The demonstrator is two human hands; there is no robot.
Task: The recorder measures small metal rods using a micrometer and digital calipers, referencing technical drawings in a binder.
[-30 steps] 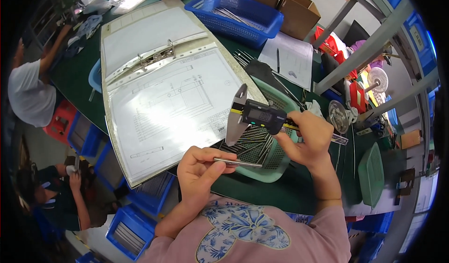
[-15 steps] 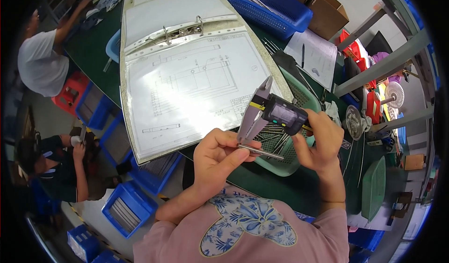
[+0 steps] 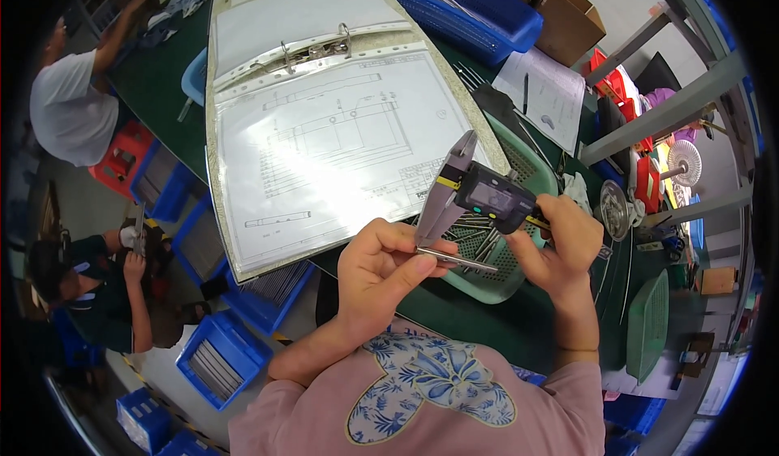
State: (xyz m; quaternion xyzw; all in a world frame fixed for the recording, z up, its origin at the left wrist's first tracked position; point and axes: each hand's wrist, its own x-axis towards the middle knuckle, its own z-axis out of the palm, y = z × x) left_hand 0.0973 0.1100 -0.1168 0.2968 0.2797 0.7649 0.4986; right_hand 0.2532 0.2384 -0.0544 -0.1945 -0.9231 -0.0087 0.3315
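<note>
The left hand (image 3: 381,265) pinched a thin metal rod (image 3: 456,259) between thumb and fingers. The right hand (image 3: 560,245) gripped a digital caliper (image 3: 475,192), whose jaws met the rod. Both were held above a green basket (image 3: 531,168) of rods, beside an open binder (image 3: 324,123) on the counter (image 3: 162,91).

Thin rod (image 3: 454,259), frame centre: bare metal, smooth, bright. Caliper (image 3: 471,192): brushed steel beam, matt black plastic housing. Basket (image 3: 527,172), right of centre: matt green perforated plastic. Binder sheet (image 3: 324,148), upper centre: paper under glossy clear sleeve. Boxes (image 3: 560,10), upper right: matt brown cardboard.
</note>
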